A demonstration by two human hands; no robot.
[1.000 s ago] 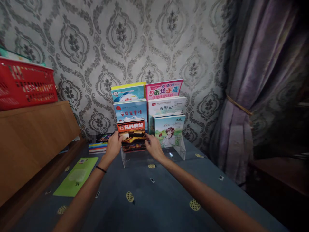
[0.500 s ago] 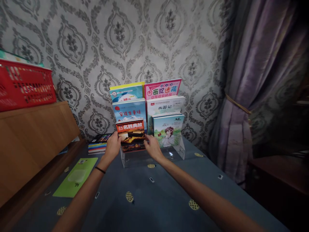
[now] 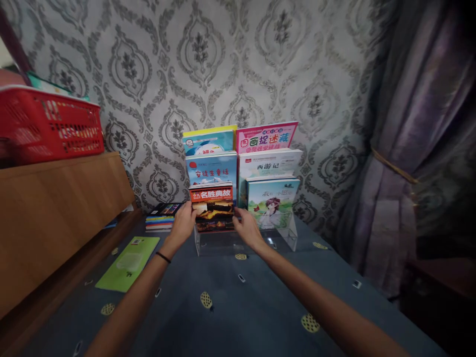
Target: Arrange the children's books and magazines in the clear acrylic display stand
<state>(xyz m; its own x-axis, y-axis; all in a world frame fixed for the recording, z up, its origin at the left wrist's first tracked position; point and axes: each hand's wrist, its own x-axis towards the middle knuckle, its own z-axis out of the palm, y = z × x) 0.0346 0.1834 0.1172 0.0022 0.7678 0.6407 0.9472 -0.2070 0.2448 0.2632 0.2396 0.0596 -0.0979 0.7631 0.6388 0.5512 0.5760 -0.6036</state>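
A red and dark-covered book (image 3: 211, 213) stands in the front left tier of a clear stepped book stand (image 3: 283, 237). My left hand (image 3: 183, 222) grips its left edge, thumb on the cover side. On the opposite edge, my right hand (image 3: 247, 227) holds with bent fingers; some fingertips are hidden behind the book. Behind it rise a blue book (image 3: 212, 169) and a teal book (image 3: 208, 147) with a yellow one at the back. The right column holds a light-blue book with a drawn girl (image 3: 273, 201), a white book (image 3: 270, 164) and a pink book (image 3: 266, 137).
A green book (image 3: 128, 263) lies flat on the patterned blue tablecloth (image 3: 178, 322). Further back is a stack of books (image 3: 159, 223). At left, a red basket (image 3: 55, 124) sits on a wooden cabinet (image 3: 63, 203). A tied curtain (image 3: 397, 198) hangs at right.
The view has turned slightly left, so everything sits further right in the picture. Both hands keep their hold on the red and dark book, which stays in the stand.
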